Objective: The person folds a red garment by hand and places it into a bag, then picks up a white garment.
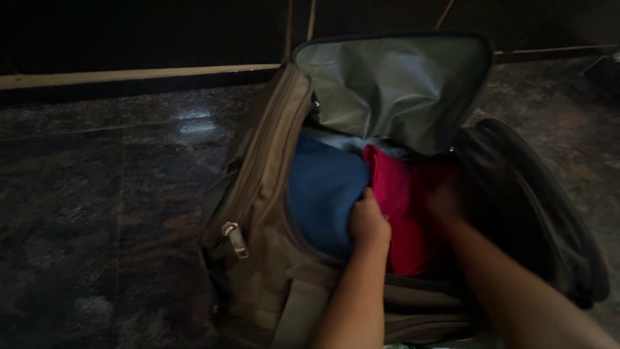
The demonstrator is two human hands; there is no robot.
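An olive-brown travel bag (258, 194) lies open on a dark stone floor, its grey-lined lid (394, 84) flipped up. Inside lie a blue folded cloth (323, 187) on the left and a red cloth (400, 194) on the right. My left hand (368, 220) reaches in, fingers pressed into the gap between the blue and red cloths. My right hand (445, 197) rests on the right side of the red cloth, blurred and in shadow; its fingers are hard to make out.
A metal zipper pull (236, 239) hangs on the bag's left side. A dark strap or rim (555, 213) curves along the bag's right. Polished dark stone floor (97, 207) spreads to the left; a pale skirting strip (129, 75) runs along the back wall.
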